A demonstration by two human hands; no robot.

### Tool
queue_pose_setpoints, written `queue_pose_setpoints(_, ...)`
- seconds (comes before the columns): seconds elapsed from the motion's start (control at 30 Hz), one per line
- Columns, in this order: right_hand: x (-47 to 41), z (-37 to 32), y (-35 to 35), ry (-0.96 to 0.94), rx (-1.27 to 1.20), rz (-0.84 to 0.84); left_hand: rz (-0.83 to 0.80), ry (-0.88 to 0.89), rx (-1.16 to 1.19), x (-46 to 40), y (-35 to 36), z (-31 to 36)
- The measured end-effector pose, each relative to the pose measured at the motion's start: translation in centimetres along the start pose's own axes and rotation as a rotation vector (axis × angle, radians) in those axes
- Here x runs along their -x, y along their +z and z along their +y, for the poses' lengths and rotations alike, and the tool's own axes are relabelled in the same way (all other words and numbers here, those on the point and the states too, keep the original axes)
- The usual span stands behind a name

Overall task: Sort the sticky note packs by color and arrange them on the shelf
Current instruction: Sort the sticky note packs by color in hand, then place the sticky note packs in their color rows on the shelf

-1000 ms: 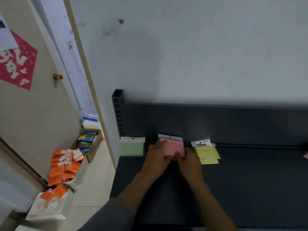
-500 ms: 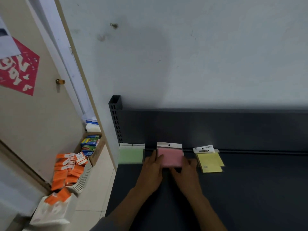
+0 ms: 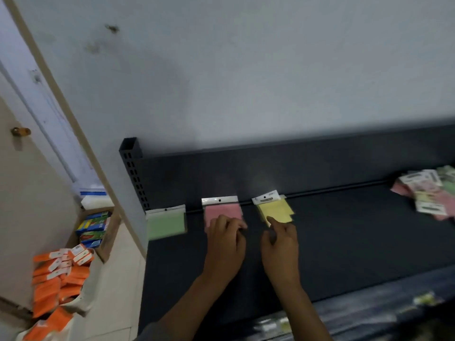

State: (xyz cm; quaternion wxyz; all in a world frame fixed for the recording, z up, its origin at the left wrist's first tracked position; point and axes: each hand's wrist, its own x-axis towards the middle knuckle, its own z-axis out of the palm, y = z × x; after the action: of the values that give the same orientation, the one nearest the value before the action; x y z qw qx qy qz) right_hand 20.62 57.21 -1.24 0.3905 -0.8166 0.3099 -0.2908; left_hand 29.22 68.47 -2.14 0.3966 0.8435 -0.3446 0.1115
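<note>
On the dark shelf [image 3: 344, 242], the left hand [image 3: 225, 249] rests its fingers on the near edge of the pink pack [image 3: 222, 212], fingers bent over it; whether they pinch it I cannot tell. Beside it, the right hand [image 3: 280, 247] points one straight finger onto the near corner of the yellow pack [image 3: 277, 210], other fingers loosely curled. Left of the pink one lies the green pack [image 3: 165, 223]. Far right sits a mixed pile of packs [image 3: 428, 193]. Orange packets [image 3: 59, 274] fill a basket on the floor.

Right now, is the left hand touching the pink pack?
Touching. The head view shows the left hand with its fingers lying on the lower edge of the pink pack.
</note>
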Motion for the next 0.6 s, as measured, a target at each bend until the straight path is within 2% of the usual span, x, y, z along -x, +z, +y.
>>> queue_pose_setpoints(0.23,4.0,4.1,-8.2,0.154,0.072,0.235,-0.144,0.22,0.161,1.2,4.6,8.3)
queue_pose_setpoints(0.4,4.9,5.7,-13.2,0.213,0.05,0.367,-0.312,0.307,0.194,2.1,8.1,12.4)
queue_pose_setpoints(0.6,5.0,9.8,-17.8,0.31,-0.027,0.464,-0.402,0.362,0.239,2.6,13.1,17.6)
